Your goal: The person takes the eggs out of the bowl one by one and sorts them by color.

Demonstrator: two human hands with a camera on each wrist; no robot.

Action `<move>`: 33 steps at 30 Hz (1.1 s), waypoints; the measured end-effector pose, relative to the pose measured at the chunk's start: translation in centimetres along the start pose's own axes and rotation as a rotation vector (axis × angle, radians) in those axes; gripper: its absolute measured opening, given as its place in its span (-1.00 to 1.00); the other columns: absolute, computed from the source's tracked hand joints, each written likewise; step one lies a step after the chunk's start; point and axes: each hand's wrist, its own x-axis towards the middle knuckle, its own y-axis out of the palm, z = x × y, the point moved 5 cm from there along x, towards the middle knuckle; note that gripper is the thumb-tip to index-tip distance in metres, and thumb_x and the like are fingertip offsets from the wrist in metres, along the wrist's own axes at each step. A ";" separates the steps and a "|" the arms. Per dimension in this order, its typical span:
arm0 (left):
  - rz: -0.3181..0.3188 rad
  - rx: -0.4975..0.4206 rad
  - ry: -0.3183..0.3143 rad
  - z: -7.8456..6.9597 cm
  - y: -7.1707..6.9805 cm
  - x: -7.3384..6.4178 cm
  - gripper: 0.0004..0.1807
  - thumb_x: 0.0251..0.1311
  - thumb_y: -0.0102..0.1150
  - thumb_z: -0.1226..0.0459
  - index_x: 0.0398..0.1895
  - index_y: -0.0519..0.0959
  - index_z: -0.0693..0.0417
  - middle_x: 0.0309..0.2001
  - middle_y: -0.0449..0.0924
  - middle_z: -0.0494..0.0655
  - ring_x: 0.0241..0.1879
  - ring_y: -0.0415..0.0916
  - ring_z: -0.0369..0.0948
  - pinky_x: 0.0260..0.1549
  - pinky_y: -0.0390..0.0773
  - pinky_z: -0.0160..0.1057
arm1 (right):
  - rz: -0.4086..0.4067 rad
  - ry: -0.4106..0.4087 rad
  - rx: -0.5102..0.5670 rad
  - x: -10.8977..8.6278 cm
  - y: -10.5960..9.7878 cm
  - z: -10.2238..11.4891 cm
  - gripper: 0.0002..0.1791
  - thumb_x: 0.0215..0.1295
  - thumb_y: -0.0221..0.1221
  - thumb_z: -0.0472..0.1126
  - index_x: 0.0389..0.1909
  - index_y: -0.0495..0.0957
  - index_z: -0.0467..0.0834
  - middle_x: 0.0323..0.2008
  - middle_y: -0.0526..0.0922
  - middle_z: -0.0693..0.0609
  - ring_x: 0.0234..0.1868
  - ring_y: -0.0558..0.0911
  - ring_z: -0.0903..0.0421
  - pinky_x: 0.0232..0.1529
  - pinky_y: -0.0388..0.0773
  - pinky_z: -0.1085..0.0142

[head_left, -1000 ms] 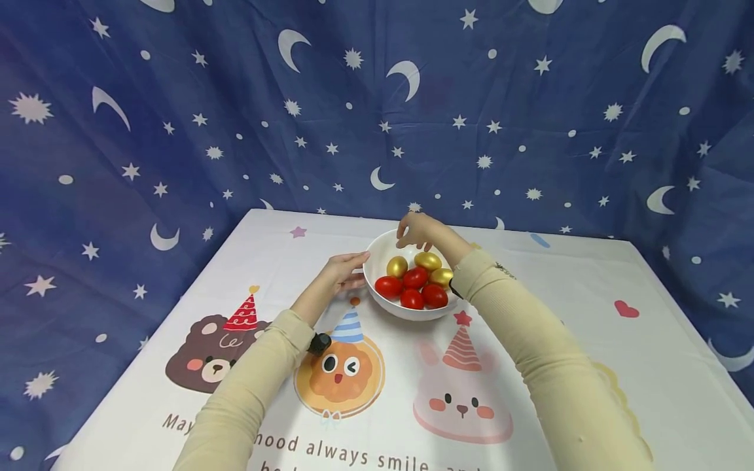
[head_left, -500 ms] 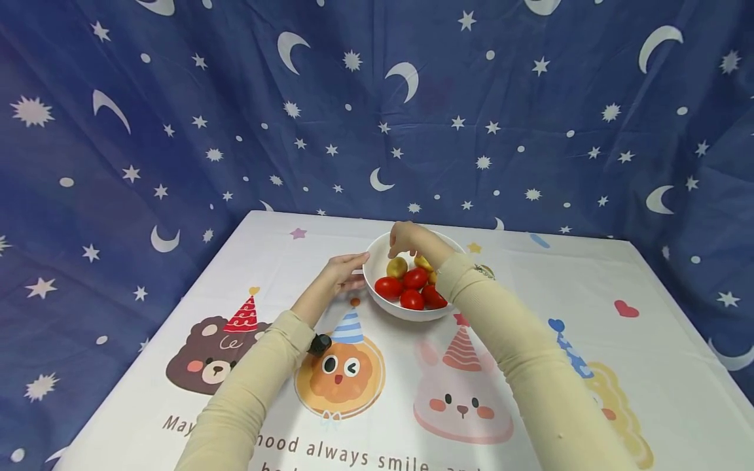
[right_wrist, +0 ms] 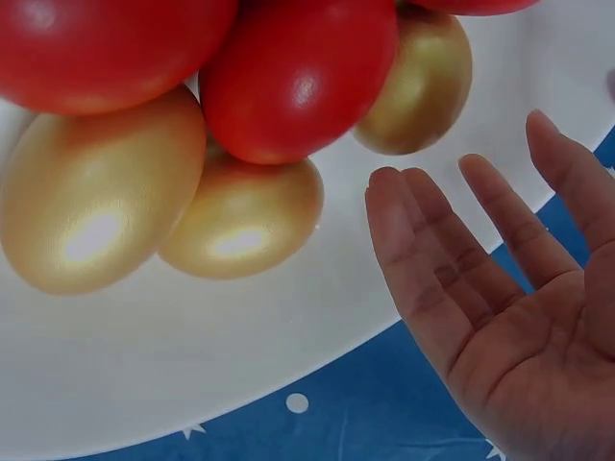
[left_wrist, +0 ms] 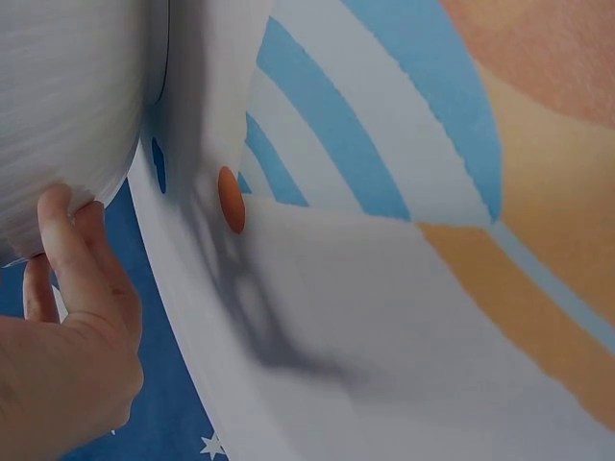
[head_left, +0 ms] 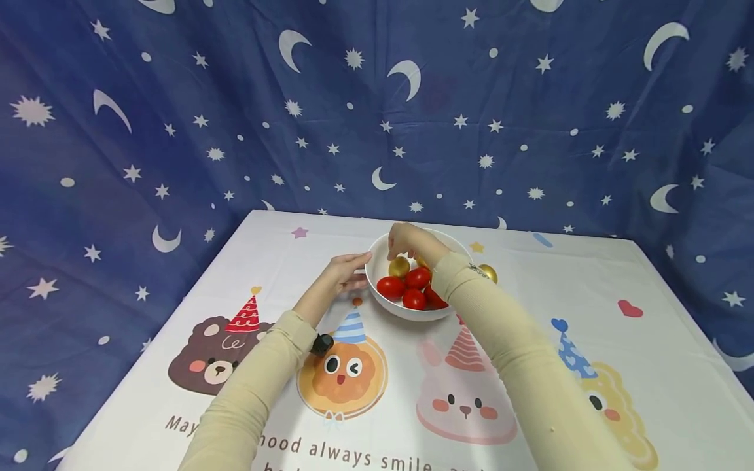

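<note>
A white bowl [head_left: 406, 314] stands at the back middle of the table, holding several glossy red eggs [head_left: 391, 287] and gold eggs [head_left: 398, 267]. My left hand [head_left: 338, 271] touches the bowl's left side; in the left wrist view its fingertips [left_wrist: 56, 197] rest against the outer wall. Over the far part of the bowl, my right hand [head_left: 406, 241] reaches in from the right. Its fingers [right_wrist: 394, 230] are extended in the right wrist view, beside a gold egg [right_wrist: 413, 86], with nothing held. The right forearm hides part of the bowl.
Beyond the right sleeve [head_left: 501, 333] shows a rounded gold thing [head_left: 487, 273], partly covered. The white tablecloth [head_left: 565, 281] carries printed cartoon animals and lettering. A dark blue curtain [head_left: 330, 98] with moons and stars hangs behind the table.
My right hand has shifted left and slightly lower over the bowl, its forearm covering more of the eggs. More of the gold thing beyond the sleeve shows. The left hand stays at the bowl.
</note>
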 end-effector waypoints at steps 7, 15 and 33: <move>0.013 0.003 0.018 0.0 -0.1 -0.1 -0.48 0.25 0.14 0.03 0.24 0.45 -0.01 0.21 0.45 0.07 -0.01 0.55 -0.11 -0.36 0.71 -0.44 | 0.007 0.036 0.048 0.8 0.8 -0.6 -0.75 0.18 0.20 -0.27 -0.14 0.49 -0.28 -0.15 0.55 -0.13 -0.04 0.55 -0.12 0.07 0.64 0.18; 0.014 -0.004 0.016 0.2 0.0 0.0 -0.49 0.25 0.15 0.04 0.23 0.46 0.01 0.20 0.46 0.08 -0.03 0.56 -0.12 -0.32 0.71 -0.41 | 0.051 0.054 -0.062 1.7 1.8 -1.2 -0.81 0.14 0.23 -0.22 -0.32 0.50 -0.27 -0.45 0.47 -0.04 -0.37 0.48 0.04 -0.32 0.59 0.41; 0.018 -0.034 0.013 0.0 0.0 -0.2 -0.49 0.25 0.15 0.07 0.24 0.45 0.02 0.21 0.45 0.08 0.01 0.54 -0.09 -0.34 0.71 -0.42 | 0.104 -0.027 0.090 0.9 1.2 -1.0 -0.86 0.06 0.24 -0.26 -0.48 0.45 -0.20 -0.53 0.49 0.01 -0.42 0.48 0.08 -0.16 0.61 0.29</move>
